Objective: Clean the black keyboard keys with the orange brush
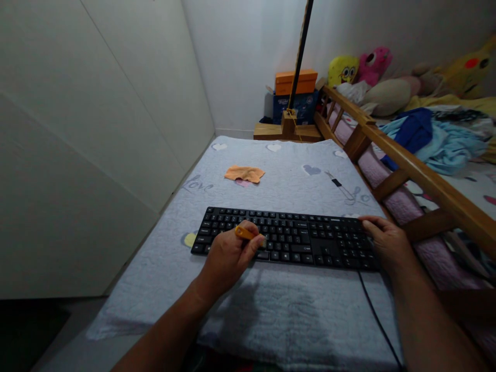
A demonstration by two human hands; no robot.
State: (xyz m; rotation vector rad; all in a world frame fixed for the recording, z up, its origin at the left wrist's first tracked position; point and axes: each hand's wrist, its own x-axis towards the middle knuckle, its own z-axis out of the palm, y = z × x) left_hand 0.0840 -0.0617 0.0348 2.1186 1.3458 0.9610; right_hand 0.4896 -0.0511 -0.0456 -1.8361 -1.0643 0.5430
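- Currently left hand (229, 249) is pinching orange-handled brush (244, 233), tip facing black keyboard (285, 238) mid-left.
- Right hand (388, 242) is holding keyboard's right end, fingers curled.
- Quilted cover (155, 268) is lying underneath; orange cloth (245, 173) is sitting beyond, wooden rail (403, 144) running right.

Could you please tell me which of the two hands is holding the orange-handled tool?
The left hand: it grips the orange-handled tool over the keys, while the right hand touches the right end of the keyboard.
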